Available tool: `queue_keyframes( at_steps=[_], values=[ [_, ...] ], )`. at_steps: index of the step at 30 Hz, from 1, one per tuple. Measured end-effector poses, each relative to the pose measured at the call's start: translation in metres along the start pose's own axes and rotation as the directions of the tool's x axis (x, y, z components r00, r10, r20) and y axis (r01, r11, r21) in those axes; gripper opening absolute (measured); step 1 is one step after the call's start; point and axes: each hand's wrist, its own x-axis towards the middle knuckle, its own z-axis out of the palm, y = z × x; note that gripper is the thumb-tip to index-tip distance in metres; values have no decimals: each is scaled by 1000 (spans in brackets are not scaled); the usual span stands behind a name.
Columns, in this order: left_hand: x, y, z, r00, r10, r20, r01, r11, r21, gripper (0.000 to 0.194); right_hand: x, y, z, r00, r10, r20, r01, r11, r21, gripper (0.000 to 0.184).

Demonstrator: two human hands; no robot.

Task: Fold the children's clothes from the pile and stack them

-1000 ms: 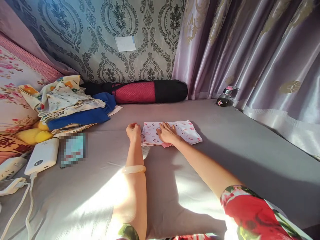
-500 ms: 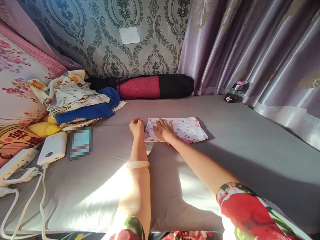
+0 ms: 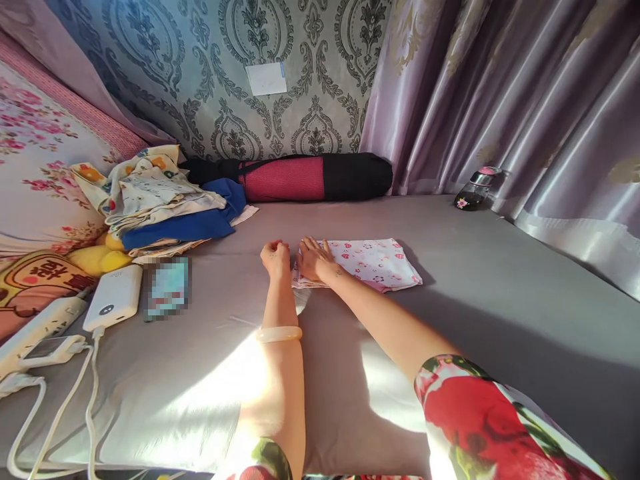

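A folded white cloth (image 3: pixel 370 260) with pink and red prints lies flat on the grey sheet (image 3: pixel 480 260) in front of me. My right hand (image 3: pixel 314 260) rests on the cloth's left part, palm down with fingers stretched out. Just left of the cloth's edge is my left hand (image 3: pixel 276 257), closed in a fist. Its curled fingers face away, so anything inside them is hidden. A pale bangle (image 3: pixel 279 334) circles my left forearm.
Folded clothes (image 3: pixel 165 207) are piled at the back left. Nearer lie a white power bank (image 3: pixel 114 300), a power strip (image 3: pixel 45 330), cables (image 3: pixel 65 413) and a blurred packet (image 3: pixel 169 287). A black and red roll (image 3: pixel 295 178) lies along the wall; a bottle (image 3: pixel 473 190) stands by the curtain.
My right hand has slid left across the cloth, toward its left edge. My left hand remains a fist beside the cloth. The whole view has shifted slightly.
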Motion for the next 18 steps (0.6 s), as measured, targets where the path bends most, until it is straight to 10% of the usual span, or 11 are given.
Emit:
queue_keyframes(
  at_steps=[18],
  values=[
    [1,12,-4,989,-147,5,146,977,-154,38,-32,-10,14,990,-47,-134,45,999,-16,50]
  ],
)
